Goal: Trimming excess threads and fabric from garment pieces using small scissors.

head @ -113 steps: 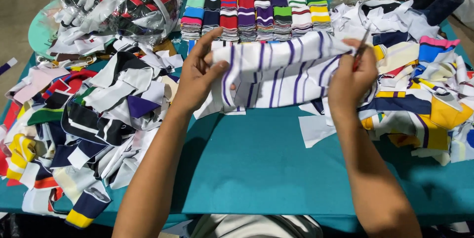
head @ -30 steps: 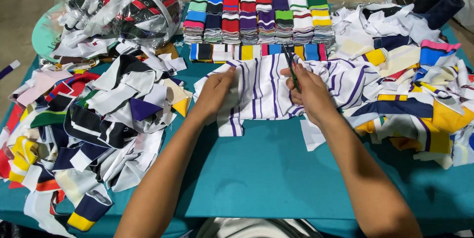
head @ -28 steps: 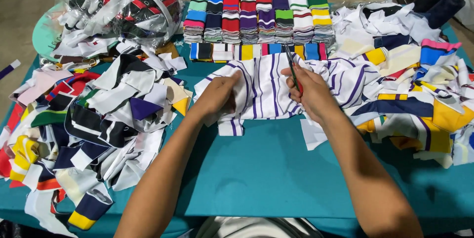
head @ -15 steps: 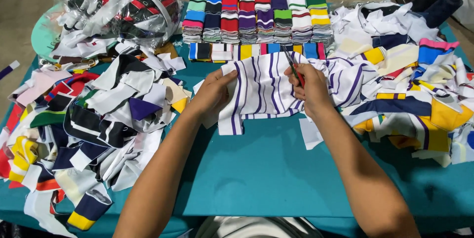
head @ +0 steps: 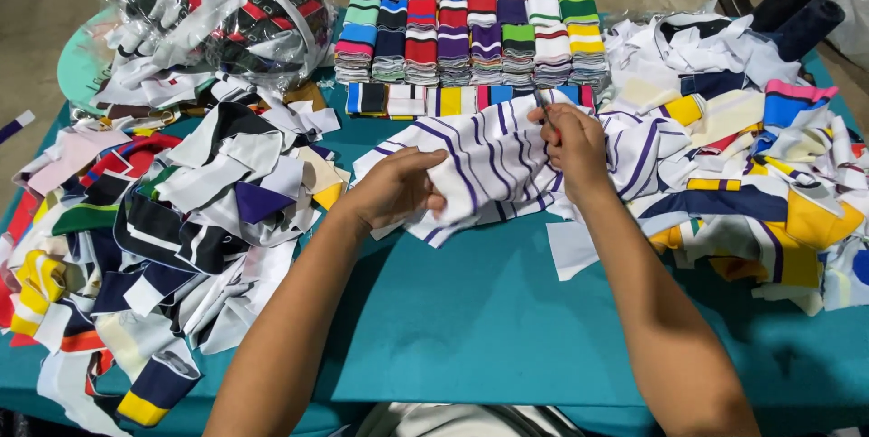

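A white knit piece with purple stripes (head: 493, 161) lies bunched on the teal table cover (head: 489, 328) in front of me. My left hand (head: 398, 188) grips its near left edge. My right hand (head: 572, 143) rests on its right part and holds a small thin tool (head: 541, 102) that sticks up from the fingers; what kind of tool it is stays unclear.
Neat stacks of striped knit bands (head: 471, 25) line the far edge. A loose heap of collar pieces (head: 154, 211) covers the left, another heap (head: 751, 156) the right. A clear plastic bag of fabric (head: 213, 7) sits far left. Two dark thread cones (head: 797, 7) stand far right.
Earlier I held the striped piece up, spread between both hands. It has since come down onto the table, and both hands have shifted slightly while gathering and bunching it.
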